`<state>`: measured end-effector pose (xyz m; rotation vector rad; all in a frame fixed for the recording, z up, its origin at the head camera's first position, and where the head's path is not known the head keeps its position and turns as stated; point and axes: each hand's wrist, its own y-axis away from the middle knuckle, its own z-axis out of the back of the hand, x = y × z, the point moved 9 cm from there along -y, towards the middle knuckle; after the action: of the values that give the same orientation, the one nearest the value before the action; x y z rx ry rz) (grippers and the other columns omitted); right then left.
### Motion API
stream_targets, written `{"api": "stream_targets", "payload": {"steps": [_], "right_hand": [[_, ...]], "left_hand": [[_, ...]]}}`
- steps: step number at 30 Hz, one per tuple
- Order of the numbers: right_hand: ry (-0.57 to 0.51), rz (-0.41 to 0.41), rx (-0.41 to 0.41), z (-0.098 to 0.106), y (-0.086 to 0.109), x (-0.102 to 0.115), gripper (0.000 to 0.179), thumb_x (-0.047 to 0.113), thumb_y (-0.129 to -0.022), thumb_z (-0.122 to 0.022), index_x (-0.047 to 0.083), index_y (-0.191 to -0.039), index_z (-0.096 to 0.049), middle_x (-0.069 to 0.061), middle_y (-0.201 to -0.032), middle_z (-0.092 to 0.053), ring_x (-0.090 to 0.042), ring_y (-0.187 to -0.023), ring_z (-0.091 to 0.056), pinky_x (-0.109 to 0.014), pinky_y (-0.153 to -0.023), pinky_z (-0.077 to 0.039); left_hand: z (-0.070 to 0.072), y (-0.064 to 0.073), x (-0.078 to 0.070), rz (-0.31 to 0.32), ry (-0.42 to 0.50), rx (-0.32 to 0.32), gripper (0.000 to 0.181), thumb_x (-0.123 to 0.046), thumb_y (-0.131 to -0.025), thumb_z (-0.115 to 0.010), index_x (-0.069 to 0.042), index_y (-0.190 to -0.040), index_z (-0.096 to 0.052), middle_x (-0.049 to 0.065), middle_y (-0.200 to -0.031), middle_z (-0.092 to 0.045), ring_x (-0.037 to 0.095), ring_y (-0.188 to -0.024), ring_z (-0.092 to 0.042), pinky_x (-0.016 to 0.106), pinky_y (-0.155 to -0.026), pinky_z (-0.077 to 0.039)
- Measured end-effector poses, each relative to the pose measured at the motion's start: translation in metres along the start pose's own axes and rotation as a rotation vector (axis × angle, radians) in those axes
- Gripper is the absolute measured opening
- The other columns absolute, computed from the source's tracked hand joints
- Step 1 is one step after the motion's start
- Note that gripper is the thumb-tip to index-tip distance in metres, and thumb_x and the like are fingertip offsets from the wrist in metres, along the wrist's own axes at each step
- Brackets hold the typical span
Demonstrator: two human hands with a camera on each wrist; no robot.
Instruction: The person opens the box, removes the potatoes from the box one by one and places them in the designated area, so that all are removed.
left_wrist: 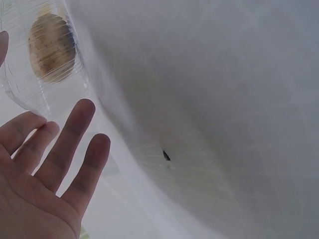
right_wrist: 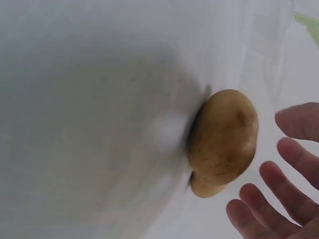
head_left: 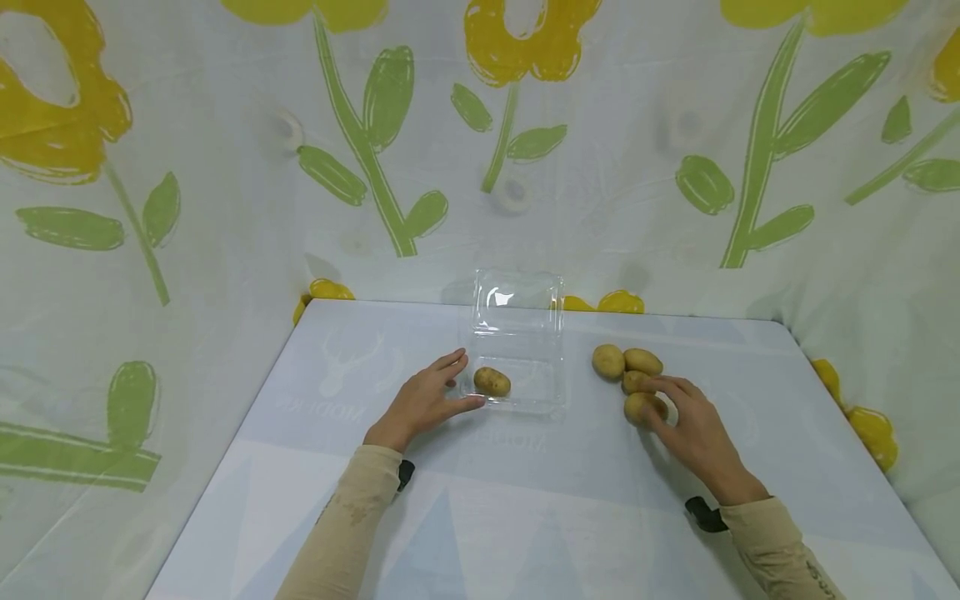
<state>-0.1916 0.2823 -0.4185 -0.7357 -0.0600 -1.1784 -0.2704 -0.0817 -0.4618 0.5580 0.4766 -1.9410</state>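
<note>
A clear plastic clamshell box (head_left: 536, 387) lies with its lid raised, and one potato (head_left: 491, 382) sits in the left of its base. At the box's left side is my left hand (head_left: 429, 398), fingers spread, with some fingertips at the plastic edge; the left wrist view shows the same potato (left_wrist: 52, 48) through the plastic. Over on the right, my right hand (head_left: 692, 429) reaches over the nearest potato (head_left: 643, 408) of a small group. In the right wrist view its fingers (right_wrist: 286, 191) are loosely bent and apart from the potato (right_wrist: 224, 137).
More potatoes (head_left: 608, 362) lie touching one another to the right of the box. The pale table (head_left: 480, 517) ends at the back against a curtain (head_left: 600, 208) printed with yellow flowers, which also hangs at both sides.
</note>
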Motion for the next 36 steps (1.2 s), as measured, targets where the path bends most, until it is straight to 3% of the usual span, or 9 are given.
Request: {"api": "stream_targets", "payload": {"steps": [6, 11, 14, 18, 22, 29, 36], "right_hand": [[-0.018, -0.003, -0.028, 0.005, -0.009, 0.006, 0.043, 0.0, -0.084, -0.081, 0.0, -0.125, -0.065, -0.018, -0.127, -0.061, -0.04, -0.12, -0.057, -0.052, -0.093, -0.047], [-0.049, 0.045, -0.066, 0.008, -0.017, 0.016, 0.045, -0.003, -0.083, -0.081, -0.002, -0.125, -0.065, -0.018, -0.128, -0.063, -0.036, -0.119, -0.059, -0.017, -0.101, -0.039], [-0.091, 0.081, -0.084, 0.009, -0.022, 0.024, 0.047, -0.006, -0.081, -0.081, -0.002, -0.125, -0.066, -0.019, -0.129, -0.063, -0.036, -0.119, -0.059, -0.007, -0.102, -0.032], [-0.126, 0.09, -0.085, 0.008, -0.028, 0.032, 0.046, -0.006, -0.083, -0.079, -0.002, -0.126, -0.065, -0.018, -0.13, -0.063, -0.034, -0.12, -0.059, -0.008, -0.103, -0.032], [-0.128, 0.043, -0.05, 0.003, -0.035, 0.036, 0.044, -0.001, -0.088, -0.076, 0.002, -0.13, -0.064, -0.013, -0.133, -0.061, -0.032, -0.122, -0.058, -0.011, -0.102, -0.034], [-0.119, 0.014, -0.015, -0.005, -0.042, 0.046, 0.041, 0.003, -0.09, -0.075, 0.008, -0.13, -0.065, -0.008, -0.134, -0.06, -0.026, -0.122, -0.058, -0.027, -0.098, -0.044], [-0.137, 0.033, -0.011, -0.01, -0.048, 0.056, 0.041, 0.004, -0.09, -0.076, 0.006, -0.129, -0.064, -0.01, -0.134, -0.06, -0.029, -0.124, -0.056, -0.048, -0.098, -0.047]], "left_hand": [[0.0, 0.001, 0.001, 0.0, -0.015, -0.003, 0.092, -0.065, -0.085, -0.071, -0.011, -0.154, -0.044, -0.006, -0.162, -0.035, 0.017, -0.112, -0.067, 0.046, -0.105, -0.046], [0.001, 0.001, -0.001, -0.007, -0.019, -0.003, 0.091, -0.065, -0.086, -0.069, -0.009, -0.153, -0.044, -0.005, -0.163, -0.035, 0.018, -0.115, -0.067, 0.047, -0.106, -0.045], [0.002, 0.0, -0.004, -0.022, -0.042, 0.001, 0.09, -0.065, -0.087, -0.069, -0.008, -0.152, -0.045, -0.003, -0.163, -0.035, 0.02, -0.122, -0.063, 0.048, -0.107, -0.045], [0.004, -0.001, -0.008, -0.042, -0.081, 0.009, 0.088, -0.065, -0.088, -0.068, -0.006, -0.15, -0.049, -0.001, -0.163, -0.035, 0.023, -0.131, -0.056, 0.049, -0.106, -0.045], [0.005, -0.003, -0.01, -0.053, -0.102, 0.018, 0.088, -0.066, -0.088, -0.067, -0.005, -0.149, -0.05, -0.003, -0.163, -0.035, 0.026, -0.139, -0.048, 0.048, -0.106, -0.046], [0.002, -0.005, -0.009, -0.078, -0.126, 0.025, 0.085, -0.066, -0.091, -0.062, -0.006, -0.149, -0.05, -0.004, -0.162, -0.036, 0.023, -0.139, -0.048, 0.046, -0.107, -0.045], [0.007, -0.005, -0.013, -0.121, -0.105, -0.021, 0.082, -0.061, -0.091, -0.067, -0.003, -0.148, -0.052, 0.0, -0.158, -0.043, 0.02, -0.112, -0.068, 0.045, -0.101, -0.05]]}}
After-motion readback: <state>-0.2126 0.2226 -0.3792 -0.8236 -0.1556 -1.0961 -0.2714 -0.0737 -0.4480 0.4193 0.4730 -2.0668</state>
